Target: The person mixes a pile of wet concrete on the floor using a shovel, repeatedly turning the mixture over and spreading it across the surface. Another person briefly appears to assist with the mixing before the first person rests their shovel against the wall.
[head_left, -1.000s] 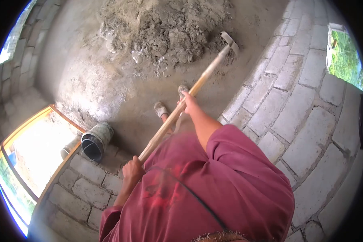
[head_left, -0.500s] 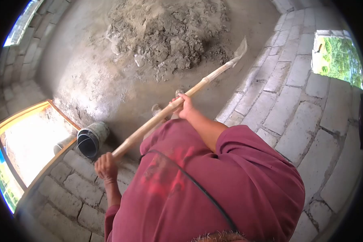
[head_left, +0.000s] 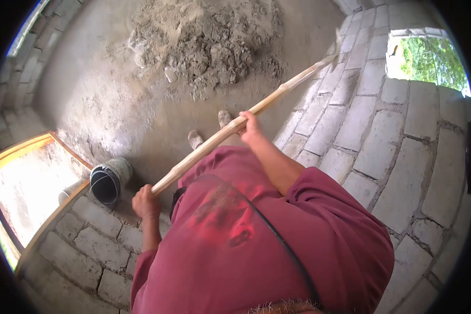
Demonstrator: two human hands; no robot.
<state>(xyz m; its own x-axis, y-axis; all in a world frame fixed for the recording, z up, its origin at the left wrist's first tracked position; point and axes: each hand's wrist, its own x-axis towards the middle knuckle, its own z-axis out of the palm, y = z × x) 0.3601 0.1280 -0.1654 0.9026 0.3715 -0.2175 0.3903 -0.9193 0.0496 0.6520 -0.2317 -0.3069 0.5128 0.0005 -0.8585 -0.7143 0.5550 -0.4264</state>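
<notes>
A long pale wooden handle runs slantwise in front of me. It belongs to a shovel (head_left: 206, 147), its thin blade blurred at the upper right against the block wall. My left hand (head_left: 145, 202) is wrapped round the lower end of the handle, beside my shirt. Farther up, near the middle, my right hand (head_left: 250, 127) grips the same handle with closed fingers. Beyond the handle, a rough heap of wet grey mortar (head_left: 204, 47) lies on the floor. Both of my feet (head_left: 195, 139) show just past the hem of my shirt.
Nested buckets (head_left: 110, 180) lie tipped at the left, beside a wood-framed opening (head_left: 70, 206). A concrete block wall (head_left: 371, 125) rises close on my right, with a window opening (head_left: 429, 60) in it. Wet grey floor (head_left: 89, 89) surrounds the heap.
The shovel's blade has swung right and up, away from the heap toward the wall. Both hands have shifted slightly right, still gripping the handle. The view has moved a little.
</notes>
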